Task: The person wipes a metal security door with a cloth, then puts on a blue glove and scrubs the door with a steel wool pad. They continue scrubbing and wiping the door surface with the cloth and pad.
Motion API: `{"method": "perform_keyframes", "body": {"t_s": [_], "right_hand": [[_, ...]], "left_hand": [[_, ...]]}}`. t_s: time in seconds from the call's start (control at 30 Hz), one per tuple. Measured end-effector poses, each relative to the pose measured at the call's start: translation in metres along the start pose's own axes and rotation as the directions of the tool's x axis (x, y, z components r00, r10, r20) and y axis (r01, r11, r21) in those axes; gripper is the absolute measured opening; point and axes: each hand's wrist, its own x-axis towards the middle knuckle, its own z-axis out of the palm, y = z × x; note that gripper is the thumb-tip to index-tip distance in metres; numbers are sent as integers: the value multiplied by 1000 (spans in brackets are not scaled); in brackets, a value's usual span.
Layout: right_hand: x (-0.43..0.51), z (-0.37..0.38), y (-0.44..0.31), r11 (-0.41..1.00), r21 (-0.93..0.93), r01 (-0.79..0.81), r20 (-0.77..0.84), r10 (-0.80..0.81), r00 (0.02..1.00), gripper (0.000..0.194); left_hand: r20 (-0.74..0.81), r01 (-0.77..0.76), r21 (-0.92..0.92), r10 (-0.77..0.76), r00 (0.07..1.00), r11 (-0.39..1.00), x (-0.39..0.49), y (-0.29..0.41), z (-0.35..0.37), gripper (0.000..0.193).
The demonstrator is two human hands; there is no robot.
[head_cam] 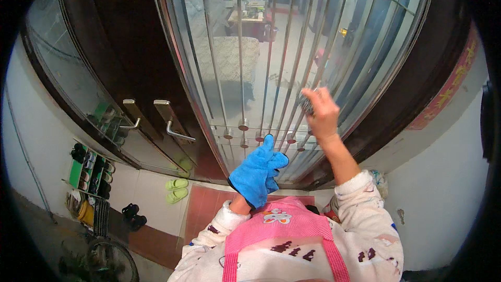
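A barred window [250,66] of glass with upright metal bars stands before me. My right hand [324,113] is bare and closed on a grey metallic-looking scouring pad [306,105], held at the bars on the right. My left hand [258,170] wears a blue fluffy glove, its fingers spread near the lower part of the window, with nothing seen in it. Just beyond the glove, round metal knobs [243,124] sit along a clear strip across the bars. Whether the glove touches the glass, I cannot tell. A pink checked apron [282,223] covers my front.
Lever door handles [178,135] stick out from the dark door at left. Light green slippers [177,190] lie on the tiles beside a red mat [213,203]. A shoe rack [87,178], black sandals [134,216] and a bicycle wheel [113,258] stand lower left.
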Motion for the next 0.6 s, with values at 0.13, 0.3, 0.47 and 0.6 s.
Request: {"method": "perform_keyframes", "body": {"t_s": [0.13,0.3,0.47,0.6], "right_hand": [[18,-7,0,998,53,-19,-76,23,997,53],[-2,4,8,996,84,19,-56,-15,998,51],[24,-11,4,998,70,5,-99,2,995,47],[-12,2,8,996,94,10,-10,-9,1000,50]], "left_hand": [[-21,-3,-6,3,1000,1000,0,-6,4,38],[-27,-4,-10,4,1000,1000,0,-14,9,37],[-28,-5,-14,5,1000,1000,5,-16,18,37],[-9,-1,-8,1,1000,1000,8,-17,23,37]]}}
